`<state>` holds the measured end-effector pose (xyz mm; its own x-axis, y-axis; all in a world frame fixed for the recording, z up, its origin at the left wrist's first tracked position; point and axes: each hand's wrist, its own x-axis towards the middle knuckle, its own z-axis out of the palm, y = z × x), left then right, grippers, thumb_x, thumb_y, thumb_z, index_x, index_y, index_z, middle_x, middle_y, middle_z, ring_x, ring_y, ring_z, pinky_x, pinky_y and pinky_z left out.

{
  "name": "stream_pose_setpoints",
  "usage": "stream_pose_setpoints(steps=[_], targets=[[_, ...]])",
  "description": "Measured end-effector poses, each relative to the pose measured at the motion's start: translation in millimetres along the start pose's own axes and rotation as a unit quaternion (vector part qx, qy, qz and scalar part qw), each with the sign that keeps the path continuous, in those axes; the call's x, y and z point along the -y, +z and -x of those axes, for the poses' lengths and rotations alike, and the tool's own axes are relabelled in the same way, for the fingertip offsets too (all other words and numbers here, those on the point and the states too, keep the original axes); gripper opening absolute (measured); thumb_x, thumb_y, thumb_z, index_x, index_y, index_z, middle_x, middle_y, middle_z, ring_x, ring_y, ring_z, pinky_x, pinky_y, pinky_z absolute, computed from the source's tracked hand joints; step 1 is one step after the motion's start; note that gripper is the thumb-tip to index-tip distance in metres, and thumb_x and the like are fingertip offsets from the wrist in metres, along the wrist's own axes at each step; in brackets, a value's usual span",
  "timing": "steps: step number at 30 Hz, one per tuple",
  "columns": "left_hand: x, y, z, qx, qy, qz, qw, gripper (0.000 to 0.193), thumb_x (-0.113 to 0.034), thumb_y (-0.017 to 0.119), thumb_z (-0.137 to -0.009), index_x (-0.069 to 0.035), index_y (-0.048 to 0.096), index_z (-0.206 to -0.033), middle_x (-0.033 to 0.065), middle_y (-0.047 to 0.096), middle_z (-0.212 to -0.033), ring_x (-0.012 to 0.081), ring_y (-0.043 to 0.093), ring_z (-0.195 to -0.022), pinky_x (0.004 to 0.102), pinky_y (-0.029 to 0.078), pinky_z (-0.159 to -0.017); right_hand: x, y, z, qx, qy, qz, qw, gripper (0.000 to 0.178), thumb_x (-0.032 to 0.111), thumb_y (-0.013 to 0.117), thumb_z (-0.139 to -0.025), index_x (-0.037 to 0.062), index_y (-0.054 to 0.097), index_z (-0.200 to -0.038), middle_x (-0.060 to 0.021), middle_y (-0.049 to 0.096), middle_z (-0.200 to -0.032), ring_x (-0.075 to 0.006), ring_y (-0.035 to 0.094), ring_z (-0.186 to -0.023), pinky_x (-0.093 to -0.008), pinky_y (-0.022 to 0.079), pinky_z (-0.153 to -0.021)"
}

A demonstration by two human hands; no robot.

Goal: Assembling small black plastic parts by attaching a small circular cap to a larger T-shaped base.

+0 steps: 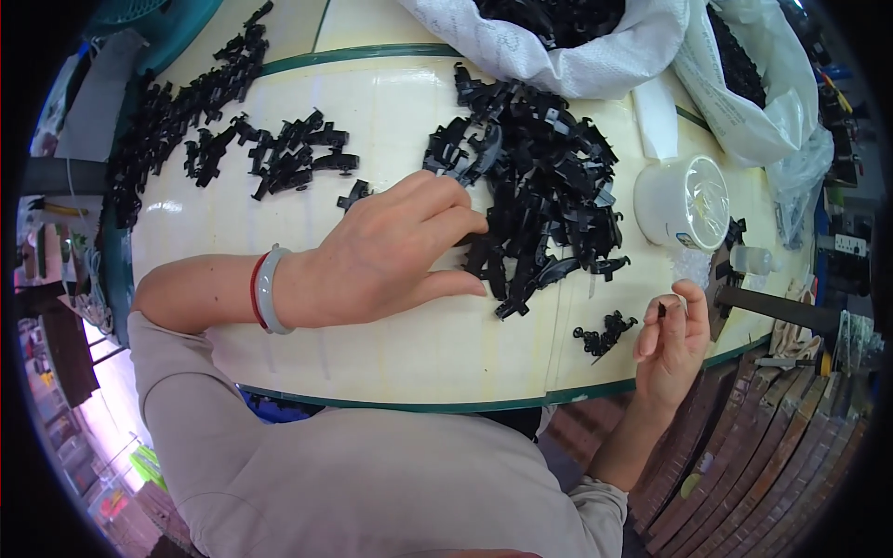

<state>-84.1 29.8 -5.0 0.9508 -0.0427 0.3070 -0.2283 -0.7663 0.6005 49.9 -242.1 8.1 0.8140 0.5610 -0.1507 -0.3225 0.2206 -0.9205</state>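
My left hand (386, 246) reaches over the table to the near left edge of a big heap of black plastic parts (549, 186). Its thumb stands apart from the bent index finger, and no part shows between them; some fingertips are hidden behind the hand. At the right, my right hand (674, 344) is raised palm up by the table's edge, with a tiny black piece (662, 311) pinched at its fingertips. A small cluster of tiny black pieces (605, 335) lies on the table just left of that hand.
Rows of similar black parts (288, 153) spread over the table's left side. White sacks (605, 65) holding black parts stand at the back. A white round tub (684, 203) and a small clear bottle (755, 260) sit at the right, near a dark bar (777, 310).
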Motion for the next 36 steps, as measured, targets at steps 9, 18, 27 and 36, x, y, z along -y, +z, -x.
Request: stream_pose_setpoints(steps=[9,18,27,36], targets=[[-10.6,2.3,-10.5,0.001,-0.043,0.049,0.998,0.03,-0.009,0.078,-0.059,-0.005,0.051,-0.072,0.0089,0.048,-0.078,0.026,0.05,-0.074,0.0327,0.042,-0.062,-18.4,-1.8,-12.9,0.006,-0.024,-0.05,0.998,0.009,-0.005,0.053,-0.085,-0.003,0.053,-0.094,-0.019,0.058,-0.097,-0.0162,0.061,-0.07,-0.0257,0.053,-0.063],[-14.8,-6.1,-3.5,0.039,-0.032,0.226,0.973,0.028,-0.008,0.076,-0.067,-0.005,0.049,-0.06,0.0095,0.062,-0.076,0.0215,0.059,-0.062,0.0258,0.046,-0.052,-23.8,-4.7,-9.5,-0.04,-0.015,-0.08,0.996,0.018,0.002,0.05,-0.089,-0.0048,0.054,-0.105,-0.0148,0.06,-0.088,-0.0137,0.058,-0.064,-0.0257,0.05,-0.059],[-9.3,0.8,3.8,0.105,-0.198,0.431,0.874,0.025,-0.014,0.08,-0.069,-0.002,0.058,-0.066,-0.0004,0.06,-0.067,0.0035,0.055,-0.061,0.0178,0.045,-0.052,-25.9,-6.5,-9.1,-0.048,-0.026,-0.066,0.996,0.018,0.003,0.052,-0.088,-0.0052,0.056,-0.103,-0.0144,0.061,-0.09,-0.014,0.06,-0.072,-0.0255,0.055,-0.065],[-9.1,-8.3,-6.7,0.145,-0.273,0.512,0.802,0.017,0.0,0.077,-0.067,0.0,0.061,-0.069,0.0037,0.062,-0.076,0.0052,0.057,-0.066,0.018,0.047,-0.06,-18.3,-7.5,-14.5,-0.097,-0.018,-0.055,0.994,0.022,0.0,0.053,-0.086,-0.0062,0.055,-0.107,-0.0165,0.061,-0.099,-0.0183,0.065,-0.081,-0.0256,0.056,-0.07]])
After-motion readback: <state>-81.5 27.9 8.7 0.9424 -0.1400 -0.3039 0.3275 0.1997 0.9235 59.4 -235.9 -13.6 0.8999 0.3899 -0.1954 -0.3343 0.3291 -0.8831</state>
